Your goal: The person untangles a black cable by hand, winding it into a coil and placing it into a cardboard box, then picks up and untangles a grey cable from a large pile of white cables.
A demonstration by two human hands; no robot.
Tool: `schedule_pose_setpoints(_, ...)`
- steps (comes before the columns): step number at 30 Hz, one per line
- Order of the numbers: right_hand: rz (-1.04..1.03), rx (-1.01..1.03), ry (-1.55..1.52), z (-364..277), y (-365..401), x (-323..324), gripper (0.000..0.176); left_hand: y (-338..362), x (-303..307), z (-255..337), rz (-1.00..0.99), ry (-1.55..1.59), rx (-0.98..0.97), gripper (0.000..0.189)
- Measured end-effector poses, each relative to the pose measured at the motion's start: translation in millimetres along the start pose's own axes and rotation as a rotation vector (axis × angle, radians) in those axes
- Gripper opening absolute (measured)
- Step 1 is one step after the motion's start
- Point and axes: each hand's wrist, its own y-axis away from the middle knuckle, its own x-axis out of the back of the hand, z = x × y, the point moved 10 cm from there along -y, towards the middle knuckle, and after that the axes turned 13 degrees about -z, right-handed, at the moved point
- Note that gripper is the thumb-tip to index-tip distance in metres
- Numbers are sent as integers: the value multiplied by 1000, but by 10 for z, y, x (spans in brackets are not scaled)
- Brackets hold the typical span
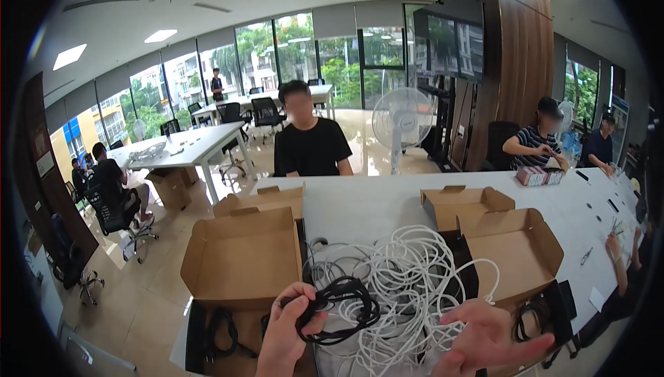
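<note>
While my left hand [285,335] clamps thumb and fingers on a coiled black cable [342,308], holding it over the near edge of the white table [373,204], my right hand [484,339] hovers empty, fingers spread apart, beside the tangle of white cables [408,273]. Open cardboard boxes [242,259] stand on either side of that tangle.

You have no text you can read here: print on the pink packet [540,176] is too small, the white sheet [45,163] at far left is blurred, and the black cable [339,308] in your left hand [287,332] shows no legible marking
</note>
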Motion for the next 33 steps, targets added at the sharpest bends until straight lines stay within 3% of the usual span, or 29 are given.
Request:
schedule_pose_setpoints(2,-92,-16,-6,85,12,-92,49,-14,44,-16,10,-6,-3,8)
schedule_pose_setpoints(5,-162,-365,51,570,-259,-433,49,-43,76,-48,27,-40,6,8)
schedule_pose_setpoints(8,-570,-451,456,1277,-119,-1017,49,-65,85,-47,26,-79,9,8)
schedule_pose_setpoints(18,-545,-508,485,1546,-74,-1103,47,-67,83,-46,9,-79,18,6)
schedule_pose_setpoints(21,-470,-498,404,1543,-100,-1055,46,-88,65,-53,6,-125,17,5)
schedule_pose_setpoints(28,83,-358,48,711,-248,-351,50,-103,-22,-39,-19,-233,-39,5)
schedule_pose_setpoints(31,336,-78,5,379,-64,-104,58,-133,-53,-35,-51,-240,-43,5)
schedule_pose_setpoints(33,322,43,125,144,56,-12,70,-123,-78,-41,-59,-238,-41,5)
